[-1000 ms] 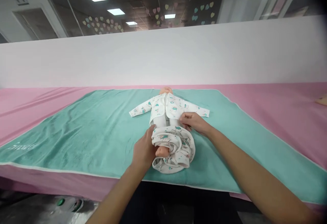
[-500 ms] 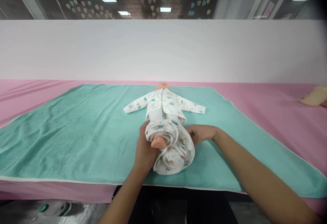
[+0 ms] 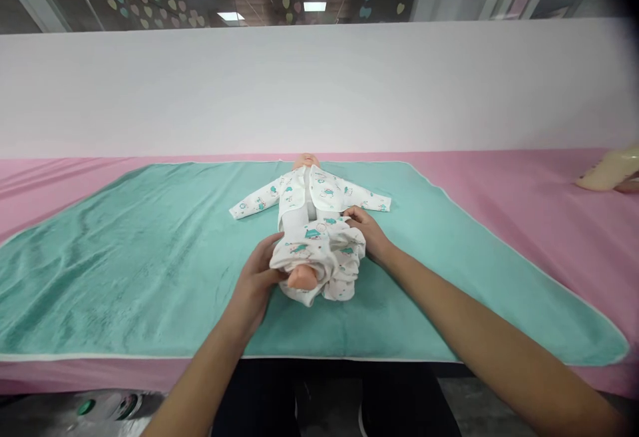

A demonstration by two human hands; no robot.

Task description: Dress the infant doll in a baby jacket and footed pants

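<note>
A baby doll (image 3: 306, 161) lies on its back, head away from me, arms spread in a white printed jacket (image 3: 327, 188). White baby pants (image 3: 312, 241) with the same print are bunched around its legs. One bare foot (image 3: 302, 277) sticks out of the near leg opening; the other foot is hidden in the cloth. My left hand (image 3: 257, 281) is closed on the left side of the pants, thumb by the bare foot. My right hand (image 3: 367, 231) pinches the pants' upper edge on the right, near the jacket hem.
A teal blanket (image 3: 164, 257) with a white edge lies under the doll, over a pink cloth (image 3: 524, 204). Behind stands a white wall panel (image 3: 299, 91). At the far right is a pale beige object (image 3: 606, 169). A clear bottle (image 3: 102, 406) lies on the floor, lower left.
The pants have been drawn up along the legs toward the jacket and are less spread out at the near end. My right hand has moved up and away from me, to the upper edge.
</note>
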